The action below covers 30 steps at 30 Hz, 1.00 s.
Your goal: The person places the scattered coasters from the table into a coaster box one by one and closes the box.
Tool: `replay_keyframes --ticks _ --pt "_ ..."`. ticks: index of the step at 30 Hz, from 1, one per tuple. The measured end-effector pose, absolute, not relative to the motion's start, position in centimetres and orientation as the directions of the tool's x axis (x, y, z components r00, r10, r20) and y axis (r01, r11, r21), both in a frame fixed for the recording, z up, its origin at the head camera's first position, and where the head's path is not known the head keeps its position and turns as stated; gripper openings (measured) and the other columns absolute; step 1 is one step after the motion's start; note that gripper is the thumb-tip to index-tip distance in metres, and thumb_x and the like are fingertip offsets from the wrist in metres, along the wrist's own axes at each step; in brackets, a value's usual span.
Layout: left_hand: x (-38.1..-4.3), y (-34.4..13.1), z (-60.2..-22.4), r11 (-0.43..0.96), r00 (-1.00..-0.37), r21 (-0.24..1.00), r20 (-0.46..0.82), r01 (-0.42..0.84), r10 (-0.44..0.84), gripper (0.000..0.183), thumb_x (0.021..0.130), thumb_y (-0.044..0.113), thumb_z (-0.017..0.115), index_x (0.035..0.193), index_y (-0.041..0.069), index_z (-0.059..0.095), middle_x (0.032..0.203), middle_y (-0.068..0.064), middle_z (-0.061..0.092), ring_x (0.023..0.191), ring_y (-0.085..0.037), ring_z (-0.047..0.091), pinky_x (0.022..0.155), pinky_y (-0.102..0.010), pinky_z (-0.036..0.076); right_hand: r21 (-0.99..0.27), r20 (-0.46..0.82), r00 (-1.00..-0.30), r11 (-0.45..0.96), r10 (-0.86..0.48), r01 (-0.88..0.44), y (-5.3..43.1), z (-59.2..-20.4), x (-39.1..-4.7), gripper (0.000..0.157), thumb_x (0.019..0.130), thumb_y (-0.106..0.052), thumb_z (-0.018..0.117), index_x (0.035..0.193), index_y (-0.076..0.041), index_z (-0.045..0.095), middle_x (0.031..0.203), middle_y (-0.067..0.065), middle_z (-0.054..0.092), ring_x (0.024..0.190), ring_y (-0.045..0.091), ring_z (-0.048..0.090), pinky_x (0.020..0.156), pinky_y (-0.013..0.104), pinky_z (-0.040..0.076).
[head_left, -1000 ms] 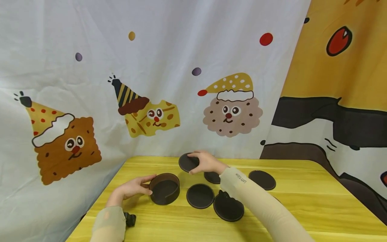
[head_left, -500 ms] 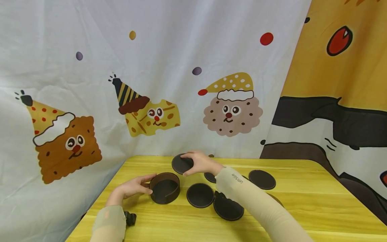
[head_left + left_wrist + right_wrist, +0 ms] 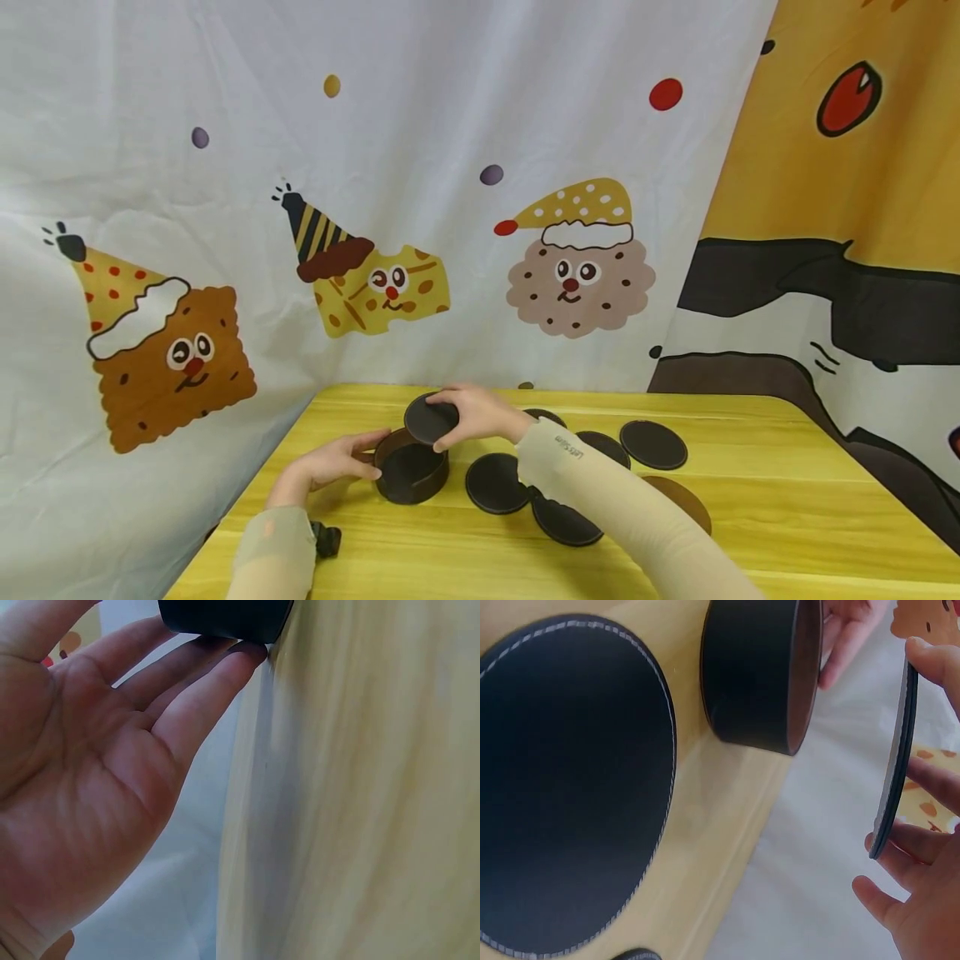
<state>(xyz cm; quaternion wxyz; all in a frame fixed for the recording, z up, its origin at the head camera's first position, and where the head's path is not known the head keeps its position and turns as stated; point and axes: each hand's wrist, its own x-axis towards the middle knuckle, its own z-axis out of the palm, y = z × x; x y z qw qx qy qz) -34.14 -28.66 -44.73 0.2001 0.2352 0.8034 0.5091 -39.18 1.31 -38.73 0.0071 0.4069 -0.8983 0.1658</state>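
Observation:
My right hand [image 3: 480,414] pinches a round black coaster [image 3: 429,418] by its edge between thumb and fingers. In the head view that coaster is raised and tilted, overlapping the back rim of the round coaster holder [image 3: 435,482]. The right wrist view shows the coaster [image 3: 897,757] edge-on, apart from the holder [image 3: 751,675]. With thumb and fingers spread along the holder's left side, my left hand [image 3: 330,467] holds it on the table. In the left wrist view its fingertips touch the holder's dark wall [image 3: 225,619]. The holder has a brown inner wall and a dark floor.
Several round coasters lie flat to the right: a black coaster [image 3: 497,483] beside the holder, another coaster [image 3: 567,523] nearer, a far-right coaster [image 3: 653,444] and a brown disc [image 3: 681,502]. My right sleeve [image 3: 607,492] partly covers some. A printed curtain [image 3: 465,100] hangs behind the wooden table [image 3: 420,558].
My right hand has carried the coaster leftward and toward me, to the holder's back rim. More coasters now show behind the right sleeve. The left hand and holder have stayed in place.

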Motion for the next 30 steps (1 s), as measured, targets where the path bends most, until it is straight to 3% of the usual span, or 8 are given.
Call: replay_keyframes --ticks 16,30 --pt "-34.0 -28.8 -44.5 0.367 -0.798 0.913 -0.083 0.179 0.597 0.079 0.093 0.011 0.066 0.155 0.002 0.018 0.155 -0.026 0.020 0.135 -0.047 0.033 0.103 -0.050 0.038 -0.288 0.082 -0.669 0.625 -0.739 -0.726 -1.3 -40.4 -38.2 0.081 0.071 -0.061 0.076 0.142 -0.030 0.051 0.148 0.008 0.042 0.132 0.029 0.042 0.101 0.042 0.041" --pt "-33.9 -28.6 -44.6 0.354 -0.812 0.921 -0.079 0.162 0.579 0.081 0.091 0.013 0.070 0.155 0.003 0.020 0.155 -0.025 0.023 0.134 -0.045 0.036 0.102 -0.053 0.038 -0.271 0.060 -0.661 0.625 -0.748 -0.732 -2.4 -41.4 -37.8 0.079 0.072 -0.059 0.077 0.140 -0.028 0.054 0.146 0.009 0.045 0.131 0.027 0.044 0.101 0.040 0.042"
